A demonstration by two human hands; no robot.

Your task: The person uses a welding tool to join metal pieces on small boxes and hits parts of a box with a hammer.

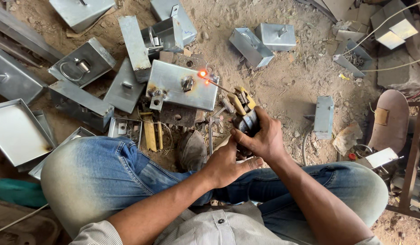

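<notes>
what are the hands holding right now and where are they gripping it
Both hands, right hand and left hand, grip the electrode holder by its handle.

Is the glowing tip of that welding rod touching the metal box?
Touching. The head view shows the welding rod with its glowing tip meeting the top right corner of the metal box, no gap visible.

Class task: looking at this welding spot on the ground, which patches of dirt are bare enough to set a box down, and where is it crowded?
Bare dirt lies between the box being welded, the pair of boxes above and the upright grey piece on the right. Crowded: boxes and trays on the left.
</notes>
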